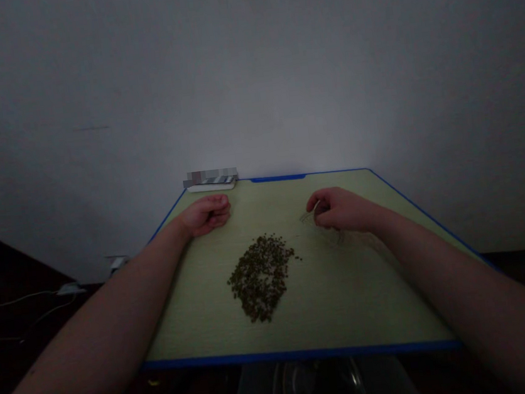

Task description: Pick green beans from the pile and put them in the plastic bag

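A pile of small dark beans (262, 276) lies in the middle of a pale green table (350, 301) with a blue edge. My left hand (206, 215) rests on the far left part of the table, fingers curled loosely, with nothing visible in it. At the far right, my right hand (340, 209) is closed on the rim of a small clear container (320, 222) that stands on the table beside the beans.
A flat white device with a striped top (211, 184) lies at the table's far left corner against the wall. A clear glass bowl (316, 384) sits below the table's near edge. White cables and a plug (69, 288) lie on the dark floor at left.
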Tool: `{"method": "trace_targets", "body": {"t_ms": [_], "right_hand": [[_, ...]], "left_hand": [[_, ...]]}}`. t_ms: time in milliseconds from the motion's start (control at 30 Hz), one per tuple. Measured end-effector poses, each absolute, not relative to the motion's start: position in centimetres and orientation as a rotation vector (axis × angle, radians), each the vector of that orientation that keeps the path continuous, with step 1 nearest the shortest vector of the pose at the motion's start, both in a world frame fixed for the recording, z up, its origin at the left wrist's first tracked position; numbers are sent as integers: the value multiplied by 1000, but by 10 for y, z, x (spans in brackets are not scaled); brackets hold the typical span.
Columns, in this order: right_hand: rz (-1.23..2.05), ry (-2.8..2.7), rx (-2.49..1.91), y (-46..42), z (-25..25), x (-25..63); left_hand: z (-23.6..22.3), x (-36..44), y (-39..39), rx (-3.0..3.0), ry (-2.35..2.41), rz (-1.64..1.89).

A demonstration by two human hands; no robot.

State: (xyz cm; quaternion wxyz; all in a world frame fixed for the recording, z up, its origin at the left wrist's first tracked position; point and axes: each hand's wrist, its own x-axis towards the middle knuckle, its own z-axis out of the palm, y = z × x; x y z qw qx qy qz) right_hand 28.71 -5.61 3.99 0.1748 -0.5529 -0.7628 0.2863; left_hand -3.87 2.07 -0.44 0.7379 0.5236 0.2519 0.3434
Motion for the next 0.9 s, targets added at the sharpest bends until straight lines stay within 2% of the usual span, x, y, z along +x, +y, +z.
{"method": "trace_targets", "body": {"t_ms": [500, 900], "right_hand": [[574, -2370, -1609, -53, 33, 286], [732, -2371, -1428, -58, 34, 279]], "left_hand": [[-2, -38, 20, 1152, 537, 753], [-2, -38, 20, 1152, 533, 749]]}}
